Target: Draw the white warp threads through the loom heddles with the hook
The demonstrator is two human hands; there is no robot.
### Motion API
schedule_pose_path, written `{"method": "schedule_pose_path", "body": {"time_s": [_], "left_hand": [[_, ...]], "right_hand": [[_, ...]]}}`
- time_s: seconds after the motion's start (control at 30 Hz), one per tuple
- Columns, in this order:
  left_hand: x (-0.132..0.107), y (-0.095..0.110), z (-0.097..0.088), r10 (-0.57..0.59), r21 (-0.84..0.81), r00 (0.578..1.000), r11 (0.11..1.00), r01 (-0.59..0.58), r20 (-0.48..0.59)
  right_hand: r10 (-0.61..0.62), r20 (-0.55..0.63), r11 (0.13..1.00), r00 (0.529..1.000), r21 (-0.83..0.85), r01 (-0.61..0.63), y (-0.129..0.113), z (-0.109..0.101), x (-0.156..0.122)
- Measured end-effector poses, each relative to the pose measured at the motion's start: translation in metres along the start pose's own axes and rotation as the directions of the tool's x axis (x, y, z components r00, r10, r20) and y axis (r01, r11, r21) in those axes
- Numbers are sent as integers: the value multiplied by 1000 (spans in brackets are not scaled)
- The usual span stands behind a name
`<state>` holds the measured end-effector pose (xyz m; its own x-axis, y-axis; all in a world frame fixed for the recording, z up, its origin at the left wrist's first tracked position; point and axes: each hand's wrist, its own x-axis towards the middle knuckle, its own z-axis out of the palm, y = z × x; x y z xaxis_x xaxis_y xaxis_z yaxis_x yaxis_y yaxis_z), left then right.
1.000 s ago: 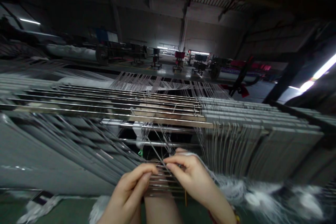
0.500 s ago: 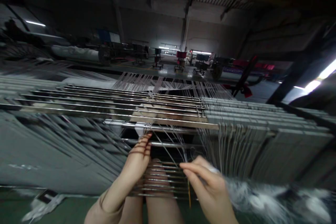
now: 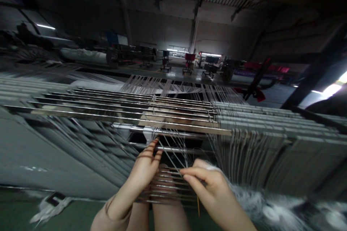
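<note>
My left hand [image 3: 148, 160] reaches up to the white threads [image 3: 176, 140] under the front bar of the loom. Its fingers are stretched out, with the fingertips against the threads; whether one lies between them is too small to see. Lower and to the right, my right hand [image 3: 210, 182] is closed in a pinch of thumb and forefinger, where a white thread slants down to the fingertips. A thin orange stick [image 3: 198, 205] sticks out beneath this hand, its upper part hidden. Between the hands and below them run several thin metal rods [image 3: 165, 180], above my knees.
Long metal heddle bars [image 3: 121, 106] cross in front of me. Dense grey heddles [image 3: 271, 155] hang at the right, more [image 3: 67, 144] at the left. Loose white yarn [image 3: 252, 202] lies lower right. Carts [image 3: 189, 61] and a white roll [image 3: 84, 55] stand farther back.
My right hand has moved left towards my left hand, still pinched. My left hand's fingers have spread a little. The whole view has shifted slightly.
</note>
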<state>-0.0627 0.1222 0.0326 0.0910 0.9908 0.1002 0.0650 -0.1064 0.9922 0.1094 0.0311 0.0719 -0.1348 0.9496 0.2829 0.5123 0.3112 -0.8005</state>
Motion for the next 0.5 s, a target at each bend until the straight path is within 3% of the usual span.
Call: {"method": "schedule_pose_path", "body": {"time_s": [0.1,0.23,0.27,0.33,0.4,0.5], "left_hand": [[10,-2,-1,-61,-66,996,996,65,63],[-23,7,-14,-126,-163,966,973,165,227],[-36,9,-16,-99,-147,958,979,142,271],[-59,12,-17,35,-10,936,999,-34,350],[-72,9,-16,129,150,900,967,-208,415],[-72,-3,-18,135,286,920,925,-250,369]], "right_hand": [[14,-4,1000,1000,-15,-14,2,-3,-5],[30,37,999,999,-27,-29,1,0,-1],[24,59,999,998,-31,-23,0,3,2],[1,108,999,994,-33,3,-3,9,11],[-15,137,1000,991,-25,19,-5,15,18],[24,65,999,998,-35,-22,-5,17,16]]}}
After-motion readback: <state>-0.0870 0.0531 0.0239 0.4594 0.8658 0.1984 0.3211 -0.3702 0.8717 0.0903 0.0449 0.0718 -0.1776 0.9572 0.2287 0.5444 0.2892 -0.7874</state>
